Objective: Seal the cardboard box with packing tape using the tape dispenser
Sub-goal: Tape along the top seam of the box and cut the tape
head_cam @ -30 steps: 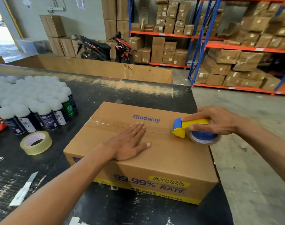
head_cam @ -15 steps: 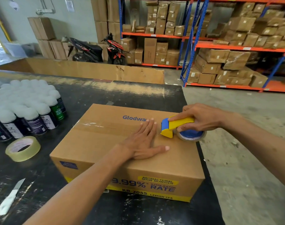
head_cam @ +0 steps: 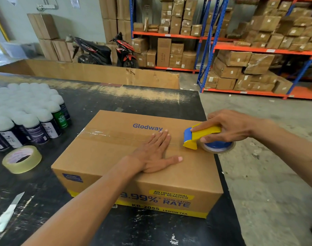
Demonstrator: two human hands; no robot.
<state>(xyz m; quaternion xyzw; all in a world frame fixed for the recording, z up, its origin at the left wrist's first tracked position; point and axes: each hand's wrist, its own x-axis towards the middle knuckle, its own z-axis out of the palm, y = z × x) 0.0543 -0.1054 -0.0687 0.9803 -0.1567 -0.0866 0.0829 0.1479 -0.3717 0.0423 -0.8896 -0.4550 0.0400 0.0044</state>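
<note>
Two bare hands are on the brown cardboard box (head_cam: 105, 157), which sits on the black scuffed worktable (head_cam: 133, 103) near its right edge. Left hand (head_cam: 156, 153) lies flat and open, fingers spread, palm pressing the taped centre seam. Right hand (head_cam: 229, 128) is wrapped around the yellow-and-blue tape dispenser (head_cam: 203, 137), whose front edge touches the box top at the seam's right end. Clear tape (head_cam: 105, 134) shines along the seam. Left of the box rest a loose clear tape roll (head_cam: 22, 159) and white-capped spray cans (head_cam: 32, 112).
</note>
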